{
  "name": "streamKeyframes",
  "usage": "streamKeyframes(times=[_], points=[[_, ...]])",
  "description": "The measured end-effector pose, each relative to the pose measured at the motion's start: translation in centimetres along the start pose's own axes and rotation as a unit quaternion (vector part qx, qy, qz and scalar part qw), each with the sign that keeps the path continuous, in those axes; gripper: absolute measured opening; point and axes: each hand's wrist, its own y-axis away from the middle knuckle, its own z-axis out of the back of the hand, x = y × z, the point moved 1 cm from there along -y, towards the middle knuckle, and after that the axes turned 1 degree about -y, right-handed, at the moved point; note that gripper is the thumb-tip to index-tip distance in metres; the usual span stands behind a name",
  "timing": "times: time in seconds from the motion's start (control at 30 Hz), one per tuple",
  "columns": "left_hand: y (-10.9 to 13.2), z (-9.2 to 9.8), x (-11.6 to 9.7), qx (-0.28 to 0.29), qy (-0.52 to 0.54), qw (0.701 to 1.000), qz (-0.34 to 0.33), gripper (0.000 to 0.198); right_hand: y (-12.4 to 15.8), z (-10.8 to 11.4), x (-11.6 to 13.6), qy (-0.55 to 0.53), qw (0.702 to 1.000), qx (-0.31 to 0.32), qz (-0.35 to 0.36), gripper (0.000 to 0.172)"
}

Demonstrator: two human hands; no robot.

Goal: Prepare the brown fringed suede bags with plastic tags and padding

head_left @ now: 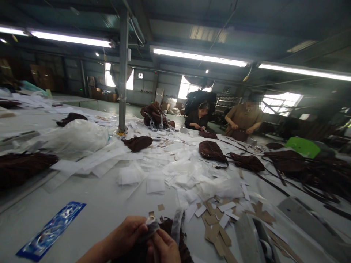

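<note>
Low in the middle of the head view, my left hand [127, 233] pinches a strip of whitish, translucent wrapping [152, 225]. A small shiny gold-coloured piece shows at its upper end; its exact kind is too small to tell. My right hand [166, 247] is closed on the lower part of the same wrapping, its fingertips close to those of my left hand. Beneath and beside the hands lies a dark brown gathered bag [185, 250], mostly hidden. Another wrapped strip [177, 223] rises from it, just right of my right hand.
A blue printed packet [52, 231] lies left on the table. Right are cardboard pieces [216, 226] and a grey tape dispenser [255, 237]. White paper sheets [155, 183] and brown bags [212, 150] spread beyond. A metal post [123, 73] stands behind; two people work across the table.
</note>
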Motion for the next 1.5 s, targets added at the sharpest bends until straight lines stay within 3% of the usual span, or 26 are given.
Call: streamKeyframes(times=[0.1,0.2,0.27,0.4,0.47,0.7,0.83,0.9,0.97,1.03,1.1,1.17,1.3,1.4,1.5], points=[[0.0,-0.3,-0.4,0.031,-0.031,0.999,-0.009,0.039,-0.8,0.5,-1.3,-0.038,0.993,-0.109,0.019,0.055],[0.0,-0.2,-0.7,0.052,-0.029,0.998,-0.015,0.039,-1.4,0.5,-1.9,-0.033,0.992,-0.123,0.023,0.055],[0.0,0.3,-0.9,0.067,0.006,0.998,-0.013,0.042,-1.2,0.5,-1.5,0.006,0.995,-0.091,0.049,0.056],[0.1,1.5,-1.2,0.083,0.109,0.99,0.026,0.048,-0.1,0.5,0.1,0.126,0.987,0.033,0.097,0.057],[0.1,1.9,-1.2,0.091,0.139,0.985,0.049,0.048,0.4,0.5,0.8,0.171,0.979,0.045,0.104,0.057],[-0.4,1.8,-2.0,0.097,0.172,0.979,0.052,0.042,0.2,0.4,0.9,0.26,0.951,-0.088,0.141,0.045],[-0.6,2.2,-2.7,0.103,0.236,0.966,0.026,0.047,0.6,0.3,1.3,0.349,0.895,-0.18,0.211,0.03],[-0.6,2.5,-2.7,0.13,0.27,0.953,0.039,0.048,0.9,0.3,2.0,0.399,0.867,-0.162,0.251,0.028],[-0.6,2.7,-2.4,0.153,0.283,0.944,0.068,0.046,1.1,0.2,2.9,0.43,0.856,-0.084,0.273,0.028],[-0.7,2.8,-1.9,0.158,0.277,0.944,0.089,0.045,1.2,0.2,3.8,0.454,0.845,-0.009,0.282,0.045],[-0.8,2.9,-1.4,0.16,0.264,0.946,0.098,0.043,1.3,0.0,4.7,0.483,0.828,0.025,0.283,0.062],[-0.9,2.9,-1.1,0.167,0.258,0.946,0.099,0.041,1.4,-0.3,5.2,0.509,0.814,0.034,0.279,0.06],[-1.0,3.0,-0.9,0.169,0.253,0.948,0.09,0.035,1.3,-0.9,5.1,0.516,0.807,0.022,0.288,0.039],[-1.3,3.0,-1.0,0.129,0.241,0.959,0.074,0.027,1.0,-0.7,4.5,0.516,0.797,-0.007,0.314,0.026],[-1.5,2.6,-1.0,0.096,0.228,0.967,0.066,0.024,0.6,-0.2,4.0,0.516,0.789,-0.023,0.332,0.027]])
